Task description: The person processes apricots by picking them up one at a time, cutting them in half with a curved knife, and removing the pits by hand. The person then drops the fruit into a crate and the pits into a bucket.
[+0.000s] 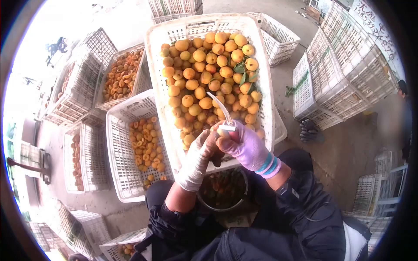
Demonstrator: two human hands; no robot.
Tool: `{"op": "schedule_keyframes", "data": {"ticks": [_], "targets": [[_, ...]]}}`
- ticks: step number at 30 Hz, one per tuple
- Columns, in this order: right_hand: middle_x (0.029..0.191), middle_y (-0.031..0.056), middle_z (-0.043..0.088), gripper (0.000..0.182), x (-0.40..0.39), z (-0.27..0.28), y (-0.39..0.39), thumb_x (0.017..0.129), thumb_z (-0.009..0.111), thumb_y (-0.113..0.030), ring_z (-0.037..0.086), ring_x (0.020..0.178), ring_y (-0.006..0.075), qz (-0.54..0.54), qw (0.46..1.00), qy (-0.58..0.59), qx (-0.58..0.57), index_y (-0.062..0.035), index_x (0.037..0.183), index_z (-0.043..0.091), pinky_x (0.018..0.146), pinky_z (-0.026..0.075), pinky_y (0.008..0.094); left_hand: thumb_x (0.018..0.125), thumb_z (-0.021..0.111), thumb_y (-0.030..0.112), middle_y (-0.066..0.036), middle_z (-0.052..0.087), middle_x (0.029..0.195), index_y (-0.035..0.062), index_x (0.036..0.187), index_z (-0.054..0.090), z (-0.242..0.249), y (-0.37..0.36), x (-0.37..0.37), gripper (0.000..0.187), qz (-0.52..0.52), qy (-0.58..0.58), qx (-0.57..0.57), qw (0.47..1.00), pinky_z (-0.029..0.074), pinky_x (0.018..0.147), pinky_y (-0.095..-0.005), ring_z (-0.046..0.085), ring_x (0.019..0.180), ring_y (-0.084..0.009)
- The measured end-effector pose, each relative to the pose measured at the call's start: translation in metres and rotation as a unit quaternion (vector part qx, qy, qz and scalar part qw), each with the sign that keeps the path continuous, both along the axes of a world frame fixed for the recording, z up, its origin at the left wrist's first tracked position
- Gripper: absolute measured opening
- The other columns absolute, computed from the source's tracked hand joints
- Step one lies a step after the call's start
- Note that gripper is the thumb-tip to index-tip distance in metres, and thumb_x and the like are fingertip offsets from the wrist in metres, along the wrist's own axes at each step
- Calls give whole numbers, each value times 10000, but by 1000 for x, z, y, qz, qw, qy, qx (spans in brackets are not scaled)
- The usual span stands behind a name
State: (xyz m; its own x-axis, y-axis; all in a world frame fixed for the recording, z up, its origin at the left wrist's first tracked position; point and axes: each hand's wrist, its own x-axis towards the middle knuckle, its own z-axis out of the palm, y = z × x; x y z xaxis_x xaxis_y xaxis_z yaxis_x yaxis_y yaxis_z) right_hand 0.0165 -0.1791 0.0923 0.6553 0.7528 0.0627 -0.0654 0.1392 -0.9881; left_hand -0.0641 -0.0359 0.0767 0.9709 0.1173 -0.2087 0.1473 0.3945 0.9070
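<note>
Right hand (244, 145), gloved in purple, is gripping a curved blade (221, 111) against an apricot pinched in the left hand (201, 152); beyond them a crate (156, 52) is sitting heaped with whole fruit, while halved pieces are filling the crate (117, 143) leftward.

Held up between both hands, just over the near edge of the big white crate (154, 65): a small knife (221, 114) with a thin, pale, slightly curved blade slanting up and to the left from a white handle, gripped in the lilac-gloved right hand (244, 145). Pinched in the white-gloved left hand (201, 152), touching the right: one orange apricot (216, 129) (mostly hidden by the fingers, so cut or whole cannot be told). Directly below the hands, on the lap: a round metal bowl (223, 191) of dark pits.
</note>
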Motion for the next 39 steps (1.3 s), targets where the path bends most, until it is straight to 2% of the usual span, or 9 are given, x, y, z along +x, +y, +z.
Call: {"op": "schedule_keyframes", "data": {"ticks": [7, 11, 15, 19, 21, 22, 25, 30, 39], "targets": [[920, 39, 685, 385, -4, -8, 4, 913, 707, -345, 602, 843, 98, -52, 996, -49, -53, -34, 1126, 625, 780, 508, 274, 924, 556, 593, 28, 530, 809, 37, 1376, 509, -40, 8, 10, 718, -87, -1, -12, 996, 371, 547, -200, 483, 634, -71], [941, 34, 684, 417, -2, -9, 7, 902, 719, -355, 605, 866, 105, -54, 996, -38, -65, -28, 1142, 624, 805, 505, 277, 926, 552, 577, 22, 534, 790, 38, 1389, 500, -23, 4, 6, 713, -37, 10, -46, 998, 371, 529, -197, 494, 619, -77], [945, -7, 666, 409, 5, -21, 8, 907, 716, -353, 580, 830, 72, -28, 996, 84, 2, -37, 1152, 632, 767, 491, 239, 928, 567, 390, 0, 536, 743, 45, 1083, 596, -21, 8, 2, 379, -10, 28, -37, 999, 387, 515, -207, 501, 573, -87], [796, 1, 639, 380, 14, 8, 3, 963, 614, -424, 481, 546, 42, -63, 958, 279, 19, -94, 1152, 627, 465, 342, 161, 911, 636, 145, -46, 613, 800, 35, 984, 621, 3, 1, 1, 133, 73, 128, 103, 984, 464, 554, -231, 570, 620, -113], [750, 15, 632, 384, 19, 4, 2, 962, 599, -458, 425, 475, 51, -66, 951, 299, 45, -98, 1094, 627, 418, 311, 169, 934, 639, 100, -46, 635, 896, 20, 1003, 615, -17, 9, 4, 108, 207, -62, 470, 856, 503, 727, -260, 608, 803, -131], [746, 15, 628, 370, 21, 2, 0, 960, 607, -448, 431, 478, 53, -62, 951, 301, 36, -98, 1079, 626, 415, 311, 169, 943, 642, 83, -40, 638, 977, 21, 1063, 623, -22, 12, 5, 136, 216, -71, 437, 870, 475, 855, -281, 586, 944, -137], [785, 10, 634, 324, 17, 1, 1, 954, 637, -399, 481, 531, 54, -60, 946, 317, 21, -91, 1054, 629, 448, 341, 158, 947, 645, 99, -48, 644, 1017, 50, 1131, 631, -17, 6, 3, 192, 211, -134, 362, 898, 466, 878, -282, 578, 975, -119], [878, -50, 617, 320, 9, -1, 6, 941, 680, -303, 537, 661, 32, -83, 954, 287, 22, -71, 1159, 647, 574, 423, 160, 796, 773, 51, -71, 607, 912, 111, 1073, 677, 4, -6, 3, 299, 173, -150, 491, 840, 505, 711, -305, 623, 820, -216], [847, -34, 614, 200, 2, 2, 8, 940, 682, -252, 543, 636, 56, -82, 922, 378, 31, -92, 1052, 640, 568, 448, 190, 814, 724, 31, -80, 640, 838, 105, 961, 667, 0, 7, 1, 175, 166, -201, 493, 830, 515, 650, -326, 648, 745, -250]]}}
